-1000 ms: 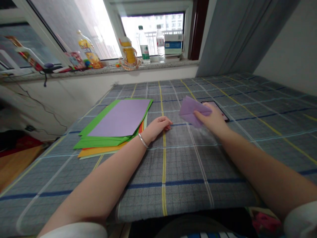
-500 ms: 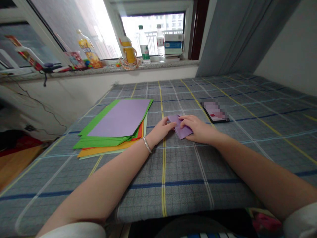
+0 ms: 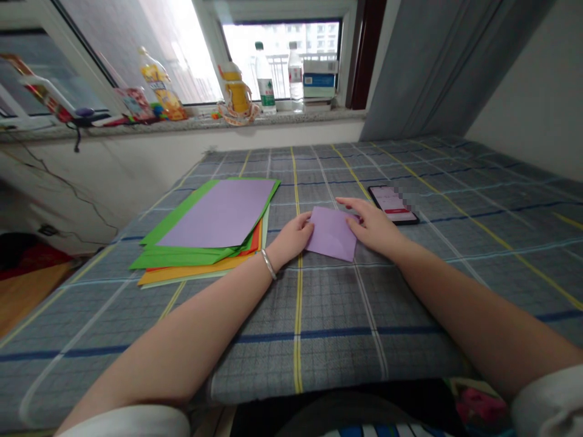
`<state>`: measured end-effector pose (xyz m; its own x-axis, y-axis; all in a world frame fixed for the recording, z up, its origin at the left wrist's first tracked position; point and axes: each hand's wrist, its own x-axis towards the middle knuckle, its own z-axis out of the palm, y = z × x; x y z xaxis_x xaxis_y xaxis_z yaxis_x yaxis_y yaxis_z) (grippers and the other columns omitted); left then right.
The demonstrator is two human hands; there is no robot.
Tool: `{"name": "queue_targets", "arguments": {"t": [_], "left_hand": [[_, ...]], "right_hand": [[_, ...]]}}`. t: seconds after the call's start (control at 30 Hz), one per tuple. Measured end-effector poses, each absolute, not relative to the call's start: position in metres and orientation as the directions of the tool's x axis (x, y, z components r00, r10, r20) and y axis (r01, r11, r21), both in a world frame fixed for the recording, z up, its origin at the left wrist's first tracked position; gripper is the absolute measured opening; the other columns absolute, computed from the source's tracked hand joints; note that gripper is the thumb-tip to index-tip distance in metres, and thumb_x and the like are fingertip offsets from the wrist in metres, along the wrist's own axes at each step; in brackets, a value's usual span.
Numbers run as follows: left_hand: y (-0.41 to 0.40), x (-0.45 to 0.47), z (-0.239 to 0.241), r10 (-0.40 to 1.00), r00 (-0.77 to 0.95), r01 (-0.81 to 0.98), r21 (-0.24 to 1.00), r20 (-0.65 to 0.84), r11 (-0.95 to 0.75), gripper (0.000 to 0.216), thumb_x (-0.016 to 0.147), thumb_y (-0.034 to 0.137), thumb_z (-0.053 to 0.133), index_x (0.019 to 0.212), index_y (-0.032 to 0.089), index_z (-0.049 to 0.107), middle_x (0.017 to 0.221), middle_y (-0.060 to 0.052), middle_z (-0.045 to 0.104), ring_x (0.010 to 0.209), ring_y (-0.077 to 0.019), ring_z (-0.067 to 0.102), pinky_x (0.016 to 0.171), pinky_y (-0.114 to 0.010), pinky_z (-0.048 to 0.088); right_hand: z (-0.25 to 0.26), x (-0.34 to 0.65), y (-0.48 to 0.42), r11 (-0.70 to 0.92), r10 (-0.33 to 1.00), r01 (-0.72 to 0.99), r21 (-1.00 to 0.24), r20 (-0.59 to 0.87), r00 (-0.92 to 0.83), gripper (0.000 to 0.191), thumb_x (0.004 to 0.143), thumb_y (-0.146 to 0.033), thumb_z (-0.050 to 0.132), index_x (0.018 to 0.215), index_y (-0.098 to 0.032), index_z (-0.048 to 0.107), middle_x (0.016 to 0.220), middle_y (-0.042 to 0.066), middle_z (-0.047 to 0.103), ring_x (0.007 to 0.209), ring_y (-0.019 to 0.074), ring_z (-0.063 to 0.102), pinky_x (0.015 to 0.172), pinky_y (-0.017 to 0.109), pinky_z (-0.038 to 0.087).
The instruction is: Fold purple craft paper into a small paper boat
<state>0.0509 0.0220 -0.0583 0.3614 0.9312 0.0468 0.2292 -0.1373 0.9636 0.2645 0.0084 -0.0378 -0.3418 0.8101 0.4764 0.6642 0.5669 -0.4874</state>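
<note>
A small purple piece of paper (image 3: 332,235), roughly square, is between my hands above the plaid cloth. My left hand (image 3: 294,237), below a silver bangle (image 3: 268,264), pinches its left edge between thumb and fingers. On the paper's right side, my right hand (image 3: 374,226) has its thumb on the top face and a finger under or behind the edge, while the index finger stretches out past the far corner. Left of my hands lies a stack of coloured sheets, a large purple sheet (image 3: 223,212) on top of green sheets (image 3: 182,258) and an orange one (image 3: 191,273).
A phone (image 3: 394,205) with a lit screen lies beyond my right hand on the plaid cloth (image 3: 328,352). Along the windowsill stand a yellow cup (image 3: 235,94), plastic bottles (image 3: 265,79), an orange drink bottle (image 3: 161,85) and boxes (image 3: 319,82).
The purple paper now shows a wider, squarer face, where before it looked narrow and folded. My right hand has shifted right, to the paper's right edge, with its index finger extended.
</note>
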Motion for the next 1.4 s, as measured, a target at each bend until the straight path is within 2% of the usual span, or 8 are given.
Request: {"name": "queue_targets", "arguments": {"t": [0.1,0.2,0.33,0.47,0.63,0.8,1.07,1.4], "left_hand": [[0.022,0.05,-0.06,0.929,0.363,0.25,0.954,0.066,-0.166,0.039,0.087,0.024,0.049,0.124,0.015,0.056,0.078,-0.002,0.063,0.059,-0.0114,0.052,0.055,-0.022,0.039],[0.02,0.049,-0.061,0.932,0.349,0.309,0.928,0.095,-0.21,0.043,0.089,0.027,0.049,0.13,0.016,0.051,0.07,0.0,0.058,0.054,-0.0104,0.046,0.051,-0.022,0.034],[0.018,0.047,-0.059,0.925,0.341,0.438,0.842,0.168,-0.314,0.042,0.088,0.026,0.051,0.128,0.016,0.052,0.069,0.002,0.053,0.056,-0.0115,0.047,0.056,-0.024,0.037],[0.016,0.045,-0.056,0.885,0.393,0.597,0.664,0.248,-0.451,0.039,0.086,0.026,0.054,0.124,0.017,0.058,0.074,-0.001,0.058,0.07,-0.0161,0.051,0.072,-0.029,0.042],[0.018,0.043,-0.055,0.811,0.497,0.694,0.42,0.307,-0.584,0.037,0.086,0.025,0.054,0.121,0.016,0.062,0.085,-0.005,0.066,0.085,-0.0217,0.054,0.09,-0.038,0.039],[0.02,0.042,-0.056,0.724,0.6,0.641,0.338,0.339,-0.689,0.039,0.09,0.024,0.048,0.126,0.014,0.057,0.111,-0.011,0.064,0.102,-0.0229,0.055,0.097,-0.038,0.039],[0.021,0.039,-0.06,0.707,0.647,0.666,0.241,0.286,-0.706,0.041,0.093,0.026,0.045,0.131,0.014,0.055,0.11,-0.012,0.06,0.103,-0.0221,0.054,0.098,-0.038,0.042],[0.01,0.038,-0.044,0.621,0.743,0.654,-0.075,0.25,-0.753,0.028,0.095,0.029,0.046,0.11,0.017,0.066,0.105,-0.011,0.058,0.098,-0.022,0.053,0.089,-0.037,0.046]], "right_hand": [[-0.039,0.264,0.012,0.427,0.898,0.658,-0.62,0.378,-0.227,0.044,0.081,-0.021,0.058,0.125,-0.022,0.058,0.113,0.008,0.067,0.087,0.0195,0.064,0.079,0.037,0.053],[-0.044,0.264,0.016,0.311,0.95,0.595,-0.741,0.223,-0.219,0.042,0.077,-0.024,0.064,0.119,-0.02,0.062,0.091,0.004,0.069,0.064,0.0137,0.059,0.059,0.028,0.049],[-0.054,0.267,0.023,0.262,0.95,0.555,-0.79,0.111,-0.29,0.037,0.076,-0.023,0.064,0.112,-0.021,0.066,0.081,-0.001,0.066,0.057,0.0101,0.053,0.05,0.023,0.04],[-0.059,0.269,0.026,0.255,0.951,0.557,-0.791,0.1,-0.294,0.037,0.074,-0.02,0.064,0.111,-0.019,0.066,0.081,0.0,0.066,0.059,0.0097,0.055,0.052,0.023,0.041],[-0.055,0.268,0.022,0.311,0.946,0.661,-0.683,0.153,-0.286,0.027,0.074,-0.02,0.064,0.101,-0.021,0.071,0.077,0.0,0.07,0.063,0.0127,0.059,0.058,0.026,0.046],[-0.052,0.268,0.02,0.389,0.921,0.736,-0.555,0.213,-0.326,0.029,0.075,-0.021,0.064,0.103,-0.023,0.072,0.086,0.001,0.071,0.064,0.013,0.058,0.064,0.028,0.047],[-0.054,0.269,0.018,0.516,0.856,0.78,-0.355,0.261,-0.447,0.036,0.082,-0.019,0.057,0.116,-0.023,0.068,0.104,0.007,0.065,0.085,0.0175,0.061,0.079,0.031,0.048],[-0.046,0.268,0.014,0.581,0.812,0.785,-0.215,0.218,-0.542,0.028,0.083,-0.018,0.056,0.103,-0.021,0.075,0.096,0.008,0.067,0.089,0.0217,0.063,0.086,0.035,0.048]]}}
